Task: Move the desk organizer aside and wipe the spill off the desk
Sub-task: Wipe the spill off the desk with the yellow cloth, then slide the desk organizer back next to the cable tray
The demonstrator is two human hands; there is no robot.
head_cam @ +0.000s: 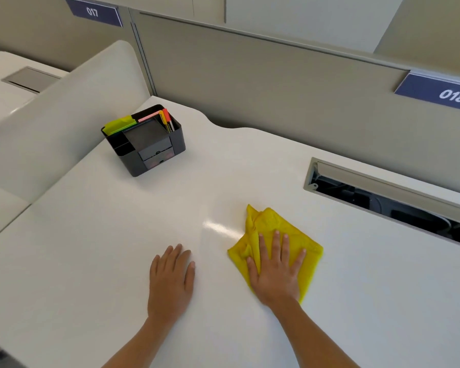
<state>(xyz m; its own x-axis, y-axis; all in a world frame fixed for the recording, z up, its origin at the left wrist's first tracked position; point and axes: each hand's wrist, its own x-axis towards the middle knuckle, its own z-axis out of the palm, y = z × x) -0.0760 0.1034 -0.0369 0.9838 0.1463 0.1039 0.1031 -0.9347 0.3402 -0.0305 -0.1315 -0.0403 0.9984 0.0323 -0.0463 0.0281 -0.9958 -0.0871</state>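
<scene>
Right hand (275,266) flat, unclenched, pressing yellow cloth (270,229); spill maybe underneath; left hand (171,277) flat.

Glossy smooth white desk (117,248), soft yellow cloth (274,229), matt black plastic organizer (154,152).

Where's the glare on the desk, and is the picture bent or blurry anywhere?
Head view: a bright streak of glare on the desk just left of the yellow cloth; wide-angle bending curves the partition edges; focus is mostly sharp, softer toward the corners.
</scene>
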